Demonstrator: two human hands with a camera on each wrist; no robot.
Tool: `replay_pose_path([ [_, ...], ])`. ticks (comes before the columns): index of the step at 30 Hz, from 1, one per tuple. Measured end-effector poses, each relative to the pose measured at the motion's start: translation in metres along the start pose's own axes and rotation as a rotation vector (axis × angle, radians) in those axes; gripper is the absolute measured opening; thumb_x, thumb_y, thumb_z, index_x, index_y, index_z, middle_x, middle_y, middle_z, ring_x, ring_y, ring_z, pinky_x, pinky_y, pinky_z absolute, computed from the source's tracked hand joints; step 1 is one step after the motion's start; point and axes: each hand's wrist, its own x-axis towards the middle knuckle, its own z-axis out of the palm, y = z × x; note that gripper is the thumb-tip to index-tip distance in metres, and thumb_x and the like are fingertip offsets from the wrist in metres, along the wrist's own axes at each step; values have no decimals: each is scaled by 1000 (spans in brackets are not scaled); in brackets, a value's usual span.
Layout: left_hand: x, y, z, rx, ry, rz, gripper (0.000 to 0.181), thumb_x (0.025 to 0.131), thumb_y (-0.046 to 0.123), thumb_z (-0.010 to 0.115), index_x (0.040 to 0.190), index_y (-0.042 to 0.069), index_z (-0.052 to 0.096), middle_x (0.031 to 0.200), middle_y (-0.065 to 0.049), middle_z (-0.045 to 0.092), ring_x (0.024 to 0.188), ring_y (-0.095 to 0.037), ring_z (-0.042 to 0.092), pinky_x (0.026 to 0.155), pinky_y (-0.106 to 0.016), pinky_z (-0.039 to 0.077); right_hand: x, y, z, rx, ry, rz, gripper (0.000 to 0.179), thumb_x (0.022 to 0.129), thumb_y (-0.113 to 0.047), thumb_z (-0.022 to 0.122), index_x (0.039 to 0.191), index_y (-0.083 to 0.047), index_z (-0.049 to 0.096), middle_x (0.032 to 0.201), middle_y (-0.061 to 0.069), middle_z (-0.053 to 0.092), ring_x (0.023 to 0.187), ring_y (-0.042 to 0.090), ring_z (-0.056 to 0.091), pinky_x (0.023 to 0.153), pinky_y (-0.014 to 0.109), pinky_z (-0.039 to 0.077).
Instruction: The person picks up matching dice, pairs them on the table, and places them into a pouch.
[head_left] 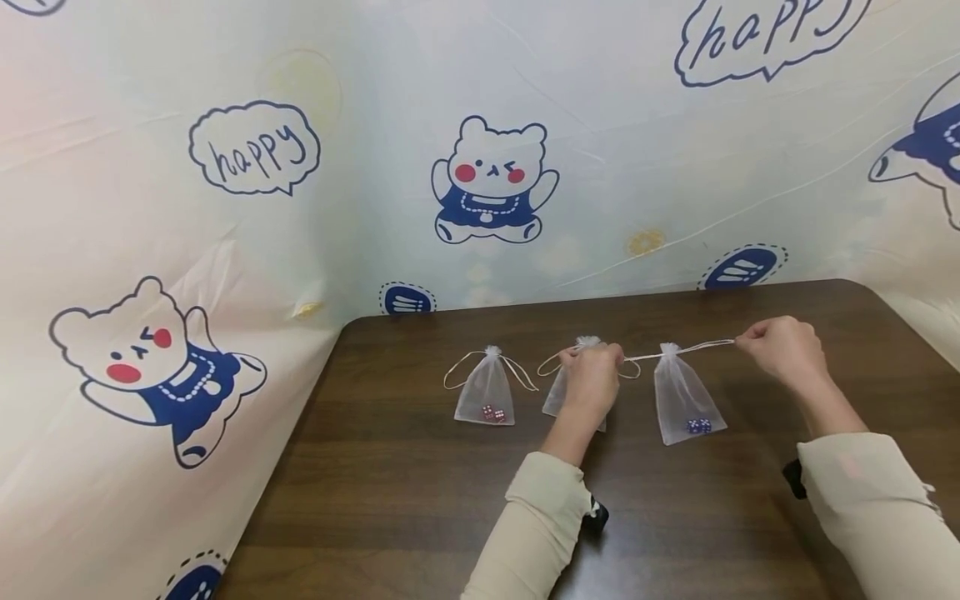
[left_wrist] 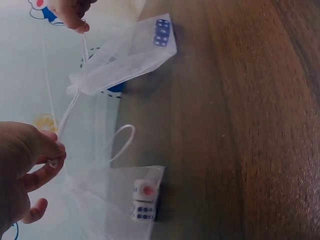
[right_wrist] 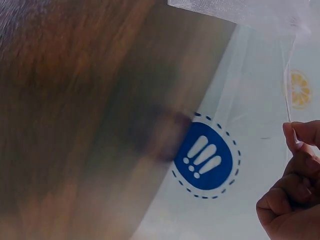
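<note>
A sheer white drawstring bag [head_left: 681, 392] with blue dice [head_left: 698, 426] at its bottom has its neck gathered at the right of the row. My right hand [head_left: 787, 354] pinches the end of its right-hand cord, which is stretched out. The left-hand cord [left_wrist: 69, 111] is pinched between thumb and fingers of my left hand [head_left: 592, 379], also drawn out straight. Beneath and behind that hand lies the middle bag [head_left: 557, 392], partly hidden; in the left wrist view it holds white dice [left_wrist: 144, 199].
Further left, another sheer bag [head_left: 486, 392] with red dice [head_left: 492, 413] lies with its neck gathered and its cords looped out. All rest on a brown wooden table [head_left: 420, 500]. Behind the table hangs a printed cloth [head_left: 360, 208] with bear drawings.
</note>
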Motion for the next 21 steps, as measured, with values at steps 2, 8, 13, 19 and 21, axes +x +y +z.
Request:
replay_pose_path([
  [2,2,1,3,9,-4,11,17,75,10,72,85,24,70,81,12,64,80,-6,61,77,-37,35,4,2,2,5,-34,20,29,86,-22,55,63,-7,65,52,-3,49,55,20,44,46,31,30],
  [8,9,2,15,61,-40,40,15,79,14,69,89,26,70,88,11,65,86,-7,60,79,-39,35,22,8,12,12,-106,41,30,85,-26,58,75,0,69,73,13,62,65,27,50,48,32,36],
  [13,13,4,21,111,-82,28,24,79,13,68,100,25,67,93,10,66,89,-9,60,78,-38,34,31,14,21,16,-170,86,27,84,-26,59,70,-4,67,73,9,60,68,28,51,50,33,38],
  [19,13,5,20,108,-135,-1,32,84,28,66,116,28,62,105,10,64,96,-13,59,82,-41,34,30,17,24,6,-272,84,34,84,-32,61,74,-1,69,76,17,63,76,36,54,61,43,44],
  [21,13,2,17,102,-150,-12,38,84,35,65,121,29,59,112,11,62,102,-14,57,85,-43,35,28,15,21,4,-292,77,45,85,-40,60,91,4,70,94,27,63,87,44,54,71,52,45],
])
